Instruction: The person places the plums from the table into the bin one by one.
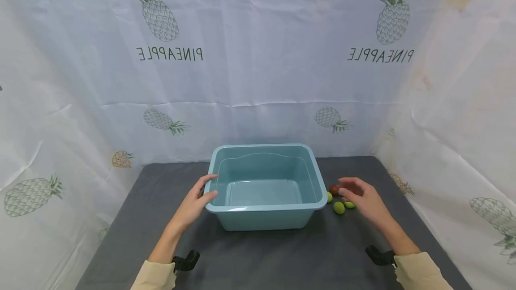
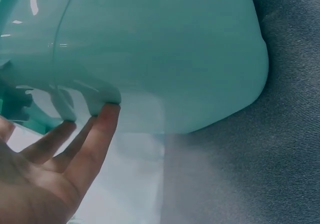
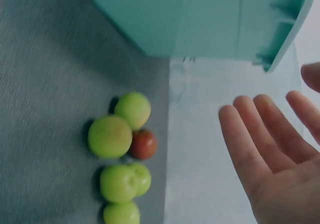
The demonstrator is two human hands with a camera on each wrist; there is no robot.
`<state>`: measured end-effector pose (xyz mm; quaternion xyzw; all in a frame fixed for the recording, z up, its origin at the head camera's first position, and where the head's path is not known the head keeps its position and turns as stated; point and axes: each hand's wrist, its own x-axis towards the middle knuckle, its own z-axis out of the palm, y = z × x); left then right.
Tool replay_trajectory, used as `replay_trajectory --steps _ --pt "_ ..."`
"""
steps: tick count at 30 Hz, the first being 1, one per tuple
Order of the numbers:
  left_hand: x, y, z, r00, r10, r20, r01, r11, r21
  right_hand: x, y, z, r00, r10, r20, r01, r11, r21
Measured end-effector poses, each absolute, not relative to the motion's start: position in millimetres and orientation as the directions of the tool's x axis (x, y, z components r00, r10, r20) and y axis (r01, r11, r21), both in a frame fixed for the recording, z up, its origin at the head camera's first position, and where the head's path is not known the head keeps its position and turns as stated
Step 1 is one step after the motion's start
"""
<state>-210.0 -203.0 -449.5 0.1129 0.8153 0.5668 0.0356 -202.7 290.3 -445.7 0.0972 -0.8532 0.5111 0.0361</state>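
Observation:
A light blue-green plastic basin (image 1: 262, 220) stands on the dark table, its inside bare. My left hand (image 1: 190, 207) grips its left rim, with thumb and index finger over the edge. In the left wrist view, other fingers (image 2: 97, 139) touch the outer wall beneath the rim. On the basin's right, my right hand (image 1: 366, 201) hovers over the fruit, fingers loosely bent and holding nothing. Several green apples (image 3: 110, 137) and a small red fruit (image 3: 144, 144) lie grouped there. The right hand partly hides them in the head view.
A dark grey cloth (image 1: 258, 263) covers the table. White curtains (image 1: 258, 57) printed with pineapples hang behind it and along both sides. Black wrist mounts (image 1: 186, 261) sit on both forearms.

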Motion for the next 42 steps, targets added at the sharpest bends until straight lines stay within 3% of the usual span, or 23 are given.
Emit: replay_trajectory --steps 6,16,28,36,42 --pt "-209.8 -203.6 -449.5 -0.974 0.215 0.073 0.142 0.325 0.935 -209.4 307.6 -451.2 -0.97 -0.039 0.239 -0.213 0.605 -0.767" --pt "-210.5 -205.0 -448.1 -0.975 0.213 0.057 0.126 0.324 0.938 -217.7 327.4 -476.3 -0.943 0.071 0.326 -0.197 0.671 -0.715" --pt "-213.8 -206.7 -451.1 -0.974 0.214 0.068 0.137 0.327 0.935 -230.4 343.7 -509.7 -0.969 0.174 0.176 0.003 0.719 -0.695" --pt "-210.4 -206.4 -451.4 -0.97 0.223 0.094 0.162 0.311 0.937 -233.0 349.2 -523.6 -0.973 0.232 0.011 0.153 0.675 -0.722" --pt "-208.8 -206.3 -450.7 -0.972 0.22 0.088 0.155 0.312 0.937 -231.1 349.9 -528.5 -0.969 0.245 -0.043 0.2 0.663 -0.722"
